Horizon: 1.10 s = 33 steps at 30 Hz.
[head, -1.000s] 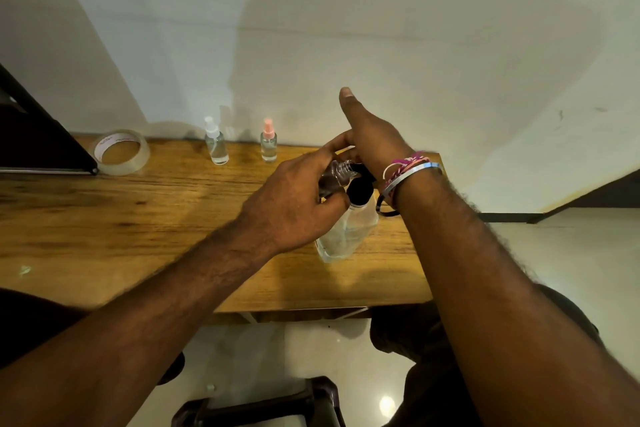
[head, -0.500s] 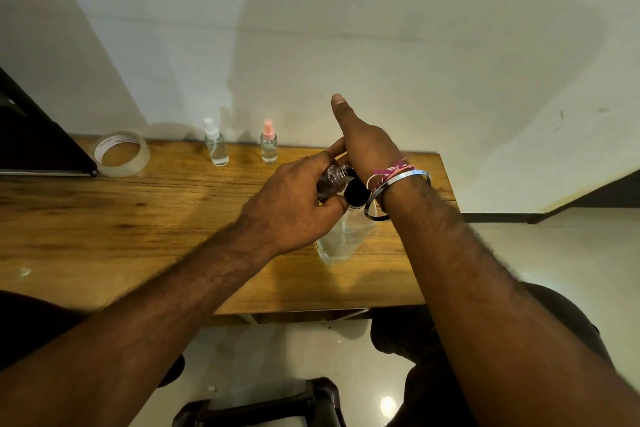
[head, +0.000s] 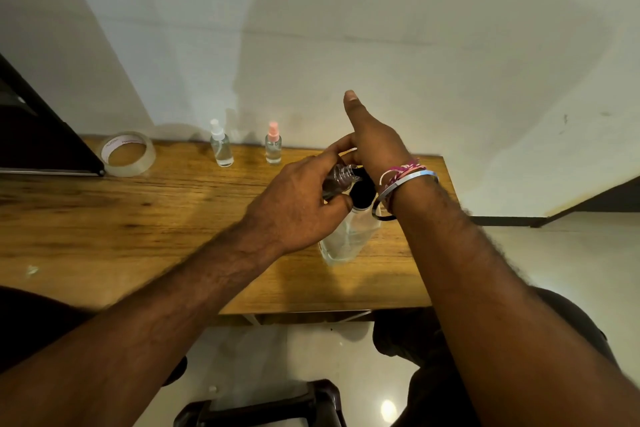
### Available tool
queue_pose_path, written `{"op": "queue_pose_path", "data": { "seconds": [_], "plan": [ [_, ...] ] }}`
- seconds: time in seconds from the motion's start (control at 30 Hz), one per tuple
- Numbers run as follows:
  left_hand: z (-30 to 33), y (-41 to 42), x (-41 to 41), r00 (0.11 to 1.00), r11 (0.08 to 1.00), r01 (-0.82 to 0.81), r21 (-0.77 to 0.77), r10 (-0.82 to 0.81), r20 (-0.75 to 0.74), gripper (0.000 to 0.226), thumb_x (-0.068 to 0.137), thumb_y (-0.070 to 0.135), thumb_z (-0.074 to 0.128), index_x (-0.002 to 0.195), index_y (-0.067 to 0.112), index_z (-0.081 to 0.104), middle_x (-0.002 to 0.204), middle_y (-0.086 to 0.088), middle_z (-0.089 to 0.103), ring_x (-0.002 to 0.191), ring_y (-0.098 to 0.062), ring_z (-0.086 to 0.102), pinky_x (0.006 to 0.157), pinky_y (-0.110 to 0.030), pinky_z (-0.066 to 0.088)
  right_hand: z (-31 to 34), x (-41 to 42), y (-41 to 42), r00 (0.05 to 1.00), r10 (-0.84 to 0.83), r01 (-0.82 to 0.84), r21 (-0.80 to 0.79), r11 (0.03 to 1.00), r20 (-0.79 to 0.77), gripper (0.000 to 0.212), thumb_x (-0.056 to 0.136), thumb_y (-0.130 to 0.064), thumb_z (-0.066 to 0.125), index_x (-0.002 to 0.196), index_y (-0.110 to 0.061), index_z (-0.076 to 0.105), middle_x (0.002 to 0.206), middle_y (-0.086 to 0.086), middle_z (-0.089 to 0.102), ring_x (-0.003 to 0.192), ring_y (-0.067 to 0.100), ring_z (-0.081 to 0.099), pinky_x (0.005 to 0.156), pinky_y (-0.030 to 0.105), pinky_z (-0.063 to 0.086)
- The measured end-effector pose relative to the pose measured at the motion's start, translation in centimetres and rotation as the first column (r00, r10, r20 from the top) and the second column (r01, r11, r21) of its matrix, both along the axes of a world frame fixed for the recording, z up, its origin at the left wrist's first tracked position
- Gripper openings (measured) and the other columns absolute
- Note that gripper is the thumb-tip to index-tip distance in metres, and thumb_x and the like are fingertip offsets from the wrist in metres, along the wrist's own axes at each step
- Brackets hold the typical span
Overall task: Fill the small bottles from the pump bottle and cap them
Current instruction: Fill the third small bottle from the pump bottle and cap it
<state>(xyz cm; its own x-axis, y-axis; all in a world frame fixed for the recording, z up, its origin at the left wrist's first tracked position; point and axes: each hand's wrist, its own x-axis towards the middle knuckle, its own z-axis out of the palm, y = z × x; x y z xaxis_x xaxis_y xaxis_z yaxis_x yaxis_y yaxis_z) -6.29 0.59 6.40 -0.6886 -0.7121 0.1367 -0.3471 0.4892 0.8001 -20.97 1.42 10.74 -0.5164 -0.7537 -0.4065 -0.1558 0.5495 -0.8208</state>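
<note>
Gripping a small clear bottle (head: 337, 180), the left hand (head: 298, 211) tilts it so its open threaded neck points up-right toward the pump bottle (head: 349, 236)'s black head. The right hand (head: 377, 149) presses on that head, thumb extended; its other fingers are hidden.

My wooden surface (head: 104, 218): tape roll (head: 128, 158) far left, two capped small bottles (head: 221, 149) (head: 273, 148) at back, pump bottle (head: 348, 236) near right edge.
</note>
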Motion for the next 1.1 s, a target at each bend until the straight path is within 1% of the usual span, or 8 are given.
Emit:
{"op": "queue_pose_path", "data": {
  "seconds": [0.07, 0.23, 0.4, 0.53, 0.63, 0.73, 0.83, 1.1],
  "plan": [
    [0.1, -0.1, 0.0, 1.0, 1.0, -0.008, -0.016, 0.009, 0.009, 0.048, 0.087, 0.024, 0.07, 0.134, 0.025, 0.06, 0.097, 0.014, 0.067, 0.083, 0.006, 0.062, 0.065, -0.004, 0.04, 0.4, -0.2, -0.1, 0.999, -0.006, 0.006, -0.005, 1.0, 0.044, 0.082, 0.09, -0.079, 0.035, 0.074, -0.01, 0.077, 0.075, 0.01, 0.076, 0.079, 0.029, 0.073, 0.091, 0.049, 0.056],
    [0.0, -0.2, 0.0, 0.999, 1.0, -0.023, -0.012, 0.024, 0.035, 0.025, 0.088, 0.026, 0.072, 0.11, 0.026, 0.059, 0.1, 0.006, 0.067, 0.086, -0.003, 0.062, 0.068, -0.021, 0.045, 0.9, 0.0, -0.2, 0.989, 0.015, -0.015, -0.002, 1.0, 0.15, 0.087, 0.091, -0.079, 0.031, 0.089, -0.006, 0.079, 0.078, 0.014, 0.076, 0.077, 0.032, 0.071, 0.091, 0.05, 0.055],
    [0.0, -0.3, 0.1, 0.999, 0.999, -0.024, -0.033, 0.025, 0.041, 0.029, 0.089, 0.027, 0.072, 0.115, 0.023, 0.061, 0.101, 0.007, 0.067, 0.088, -0.003, 0.062, 0.069, -0.02, 0.045, 1.2, 0.1, -0.3, 0.987, 0.029, -0.027, -0.015, 1.0, 0.157, 0.089, 0.091, -0.079, 0.03, 0.091, -0.005, 0.078, 0.078, 0.013, 0.076, 0.074, 0.031, 0.07, 0.088, 0.047, 0.057],
    [-0.2, -0.4, 0.2, 0.999, 0.999, -0.025, -0.035, 0.026, 0.026, 0.032, 0.087, 0.027, 0.071, 0.117, 0.02, 0.064, 0.102, 0.005, 0.069, 0.089, -0.008, 0.065, 0.072, -0.031, 0.055, 0.9, 0.5, -0.3, 0.995, 0.024, -0.022, -0.021, 1.0, 0.094, 0.087, 0.093, -0.077, 0.031, 0.088, -0.004, 0.078, 0.076, 0.012, 0.076, 0.071, 0.028, 0.071, 0.083, 0.043, 0.058],
    [-0.4, -0.5, 0.2, 1.0, 0.999, -0.024, -0.041, 0.025, 0.019, 0.034, 0.087, 0.025, 0.072, 0.119, 0.021, 0.064, 0.102, 0.006, 0.07, 0.088, -0.005, 0.065, 0.071, -0.026, 0.051, 0.7, 0.5, -0.5, 0.998, 0.022, -0.021, -0.016, 1.0, 0.063, 0.086, 0.092, -0.078, 0.031, 0.081, -0.006, 0.078, 0.074, 0.01, 0.076, 0.074, 0.029, 0.072, 0.086, 0.045, 0.058],
    [-0.3, -0.4, 0.2, 1.0, 0.999, -0.004, -0.039, 0.004, 0.003, 0.054, 0.086, 0.03, 0.068, 0.139, 0.025, 0.059, 0.106, 0.007, 0.071, 0.089, -0.003, 0.066, 0.075, -0.025, 0.054, 0.2, 0.5, -0.5, 1.0, 0.005, -0.004, -0.014, 1.0, 0.024, 0.084, 0.09, -0.08, 0.032, 0.068, -0.012, 0.077, 0.074, 0.007, 0.076, 0.078, 0.029, 0.073, 0.09, 0.049, 0.057],
    [-0.4, -0.4, 0.2, 1.0, 0.999, 0.001, -0.04, -0.001, 0.007, 0.067, 0.088, 0.031, 0.069, 0.152, 0.03, 0.049, 0.109, 0.009, 0.069, 0.093, -0.002, 0.065, 0.08, -0.023, 0.054, -0.1, 0.7, -0.4, 1.0, 0.003, -0.003, -0.015, 1.0, -0.015, 0.083, 0.089, -0.081, 0.032, 0.069, -0.013, 0.076, 0.079, 0.008, 0.076, 0.081, 0.029, 0.073, 0.091, 0.05, 0.055],
    [-0.8, -0.3, 0.2, 0.999, 0.999, -0.001, -0.045, 0.002, 0.038, 0.05, 0.085, 0.037, 0.065, 0.135, 0.026, 0.061, 0.108, 0.008, 0.069, 0.097, -0.008, 0.066, 0.084, -0.039, 0.06, -0.3, 0.9, -0.1, 0.989, 0.034, -0.038, -0.028, 0.999, -0.147, 0.085, 0.094, -0.077, 0.027, 0.069, -0.012, 0.076, 0.073, 0.006, 0.074, 0.075, 0.024, 0.071, 0.089, 0.045, 0.054]
  ]
}}
